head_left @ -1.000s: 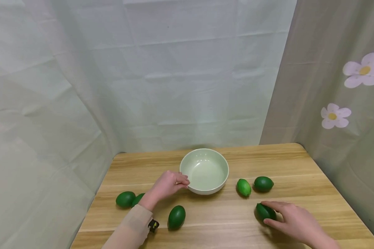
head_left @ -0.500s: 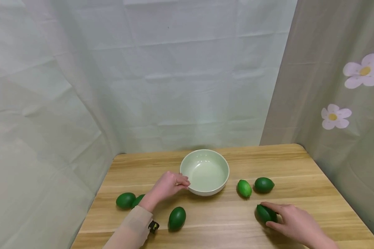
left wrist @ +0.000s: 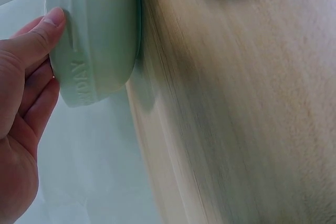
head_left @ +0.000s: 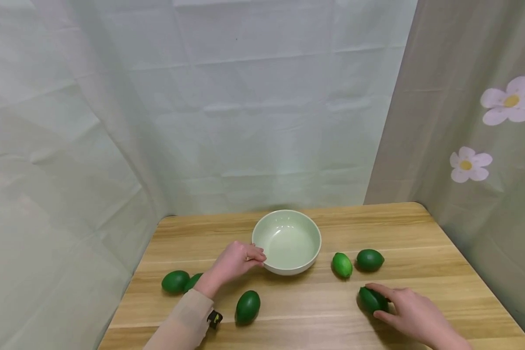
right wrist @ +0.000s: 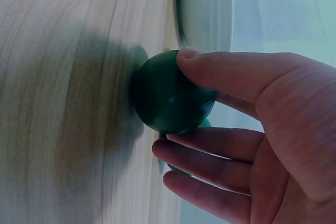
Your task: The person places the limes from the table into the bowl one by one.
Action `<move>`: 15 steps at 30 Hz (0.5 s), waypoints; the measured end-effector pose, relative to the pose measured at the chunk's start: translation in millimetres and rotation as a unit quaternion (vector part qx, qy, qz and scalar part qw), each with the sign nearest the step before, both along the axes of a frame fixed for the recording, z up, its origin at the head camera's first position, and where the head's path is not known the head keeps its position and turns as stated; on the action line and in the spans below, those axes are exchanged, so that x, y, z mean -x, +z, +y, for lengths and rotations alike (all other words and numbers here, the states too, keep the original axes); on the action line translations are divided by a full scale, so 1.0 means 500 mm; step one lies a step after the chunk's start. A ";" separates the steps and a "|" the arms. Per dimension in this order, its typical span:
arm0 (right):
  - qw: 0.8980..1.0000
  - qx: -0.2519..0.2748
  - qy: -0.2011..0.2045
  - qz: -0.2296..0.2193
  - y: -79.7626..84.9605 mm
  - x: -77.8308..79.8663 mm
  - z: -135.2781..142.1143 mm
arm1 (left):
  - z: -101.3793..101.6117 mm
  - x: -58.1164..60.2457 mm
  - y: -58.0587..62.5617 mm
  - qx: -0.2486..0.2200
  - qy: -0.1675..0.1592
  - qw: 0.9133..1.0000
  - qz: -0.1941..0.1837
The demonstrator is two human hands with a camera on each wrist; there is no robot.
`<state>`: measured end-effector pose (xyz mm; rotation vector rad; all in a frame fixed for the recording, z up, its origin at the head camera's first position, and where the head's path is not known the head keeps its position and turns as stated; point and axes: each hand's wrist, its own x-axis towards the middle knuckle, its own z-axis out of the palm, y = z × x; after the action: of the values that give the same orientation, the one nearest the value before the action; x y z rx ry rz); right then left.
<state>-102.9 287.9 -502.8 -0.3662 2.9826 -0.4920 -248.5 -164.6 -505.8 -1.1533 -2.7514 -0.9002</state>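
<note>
My left hand [head_left: 236,262] pinches the near-left rim of a pale green bowl [head_left: 288,270] with nothing in it. In the left wrist view the thumb lies against the outer wall of the bowl [left wrist: 100,40], above raised lettering, with the other fingers behind the rim. On the right, my right hand [head_left: 413,311] holds a dark green lime [head_left: 372,300] low over the wood. The right wrist view has the thumb on one side of this lime [right wrist: 168,95] and fingers on the other.
Right of the bowl lie a bright green lime [head_left: 342,265] and a dark one [head_left: 370,260]. Another dark lime [head_left: 247,307] is near the left forearm. Two more [head_left: 175,282] sit farther left, one partly behind the wrist. Curtains [head_left: 262,121] enclose the wooden table [head_left: 315,311].
</note>
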 end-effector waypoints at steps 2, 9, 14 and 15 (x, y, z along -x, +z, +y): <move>1.000 0.003 -0.003 0.000 0.001 0.002 -0.002 | 0.000 0.001 0.000 0.001 0.001 1.000 0.001; 1.000 0.010 -0.001 0.004 0.002 0.003 -0.002 | 0.000 0.003 0.003 0.008 0.002 1.000 0.003; 1.000 0.015 0.003 0.007 0.001 0.002 -0.002 | 0.000 0.000 0.003 0.008 0.004 1.000 0.000; 1.000 0.014 0.003 0.006 0.000 0.001 -0.003 | -0.001 -0.002 0.002 0.009 0.002 1.000 0.001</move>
<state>-103.5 286.6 -503.0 -0.3835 2.9884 -0.5329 -247.4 -165.1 -504.9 -1.1490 -2.7665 -0.8745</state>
